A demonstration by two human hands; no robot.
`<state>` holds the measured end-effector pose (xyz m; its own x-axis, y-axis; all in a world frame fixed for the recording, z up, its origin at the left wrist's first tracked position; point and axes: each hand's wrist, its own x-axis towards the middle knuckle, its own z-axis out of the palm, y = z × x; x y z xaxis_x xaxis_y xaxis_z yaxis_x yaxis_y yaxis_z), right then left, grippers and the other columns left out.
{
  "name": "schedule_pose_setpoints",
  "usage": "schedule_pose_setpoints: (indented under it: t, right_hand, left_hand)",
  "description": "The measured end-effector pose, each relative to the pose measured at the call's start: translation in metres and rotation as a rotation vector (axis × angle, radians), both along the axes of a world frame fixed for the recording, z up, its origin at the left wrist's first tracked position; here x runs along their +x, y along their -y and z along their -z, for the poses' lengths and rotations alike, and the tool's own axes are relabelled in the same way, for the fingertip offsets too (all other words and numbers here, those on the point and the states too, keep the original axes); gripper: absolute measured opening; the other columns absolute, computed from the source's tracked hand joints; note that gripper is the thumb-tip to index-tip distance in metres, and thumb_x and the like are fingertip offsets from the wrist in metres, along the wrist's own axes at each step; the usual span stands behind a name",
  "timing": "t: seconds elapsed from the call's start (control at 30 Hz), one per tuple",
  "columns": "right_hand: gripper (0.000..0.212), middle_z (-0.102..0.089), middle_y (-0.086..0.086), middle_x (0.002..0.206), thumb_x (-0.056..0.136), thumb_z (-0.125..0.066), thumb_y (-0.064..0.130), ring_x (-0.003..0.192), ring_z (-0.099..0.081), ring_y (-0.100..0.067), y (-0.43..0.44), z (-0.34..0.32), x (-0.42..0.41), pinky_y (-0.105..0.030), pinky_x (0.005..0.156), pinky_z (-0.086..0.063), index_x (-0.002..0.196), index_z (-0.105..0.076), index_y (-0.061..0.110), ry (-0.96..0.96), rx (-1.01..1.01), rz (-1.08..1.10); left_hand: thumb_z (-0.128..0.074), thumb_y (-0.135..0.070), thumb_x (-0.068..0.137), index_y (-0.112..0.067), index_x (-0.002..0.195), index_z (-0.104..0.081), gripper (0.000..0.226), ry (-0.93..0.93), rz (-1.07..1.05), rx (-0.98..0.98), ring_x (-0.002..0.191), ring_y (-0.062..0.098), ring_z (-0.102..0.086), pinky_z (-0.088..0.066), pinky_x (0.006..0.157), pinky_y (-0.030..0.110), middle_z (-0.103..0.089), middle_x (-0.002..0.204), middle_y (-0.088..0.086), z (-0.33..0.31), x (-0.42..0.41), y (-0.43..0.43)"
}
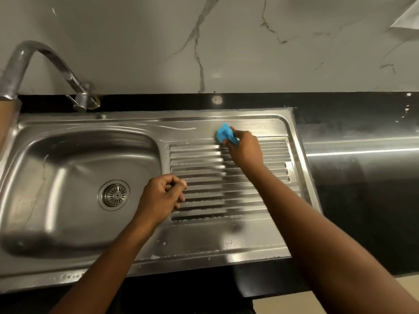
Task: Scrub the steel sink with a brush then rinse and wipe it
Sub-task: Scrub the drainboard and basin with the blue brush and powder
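A: Where's the brush (226, 134)?
B: At the far edge of the sink (260, 236), gripped by the right hand (244, 149); light, stiff, probably soapy-slick (hold its top). The left hand (162, 193) hovers curled, empty.

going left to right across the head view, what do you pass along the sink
tap → drain → left hand → blue brush → right hand, which grips the brush → black counter
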<state>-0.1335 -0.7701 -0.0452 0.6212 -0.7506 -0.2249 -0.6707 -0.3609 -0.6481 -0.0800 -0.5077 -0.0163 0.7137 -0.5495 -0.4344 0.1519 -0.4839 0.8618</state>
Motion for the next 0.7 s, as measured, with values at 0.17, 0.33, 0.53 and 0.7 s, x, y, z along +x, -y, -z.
schedule_pose_setpoints:
  t: [0.17, 0.33, 0.53, 0.7]
  right_hand:
    - [0.033, -0.068, 0.004, 0.087, 0.098, -0.07, 0.034, 0.08, -0.066, -0.014, 0.062, -0.017, -0.062, -0.022, 0.06, -0.041, 0.126, -0.071, 0.016, -0.052, -0.104, 0.214]
    - [0.034, -0.074, -0.005, 0.113, 0.1, -0.067, 0.023, 0.09, -0.066, -0.014, 0.035, -0.014, -0.053, -0.025, 0.071, -0.048, 0.132, -0.066, 0.012, 0.006, -0.03, 0.341]
    - [0.036, -0.07, 0.002, 0.099, 0.097, -0.071, 0.029, 0.081, -0.064, -0.011, -0.067, -0.004, 0.028, -0.022, 0.066, -0.044, 0.13, -0.07, 0.015, 0.069, 0.063, 0.093]
    - [0.035, -0.053, -0.003, 0.071, 0.094, -0.076, 0.03, 0.049, -0.042, -0.008, -0.113, -0.028, 0.061, -0.023, 0.044, -0.037, 0.123, -0.071, 0.01, 0.162, 0.569, 0.137]
  left_hand:
    - [-0.065, -0.023, 0.101, -0.011, 0.087, -0.074, 0.02, -0.007, -0.018, 0.012, 0.057, 0.019, -0.063, -0.051, 0.059, 0.032, -0.073, 0.07, 0.01, 0.004, 0.009, -0.028]
    - [-0.066, -0.021, 0.101, -0.011, 0.086, -0.074, 0.02, -0.005, -0.045, 0.017, 0.058, 0.021, -0.063, -0.052, 0.06, 0.035, -0.073, 0.069, 0.009, 0.005, 0.02, -0.055]
    - [-0.064, -0.022, 0.102, -0.008, 0.087, -0.073, 0.022, 0.006, -0.059, -0.003, 0.06, 0.02, -0.064, -0.054, 0.06, 0.032, -0.072, 0.07, 0.009, -0.012, 0.032, -0.09]
    - [-0.065, -0.023, 0.101, -0.01, 0.083, -0.073, 0.024, 0.069, -0.151, 0.014, 0.056, 0.018, -0.064, -0.053, 0.058, 0.032, -0.073, 0.068, 0.006, -0.022, 0.053, -0.139]
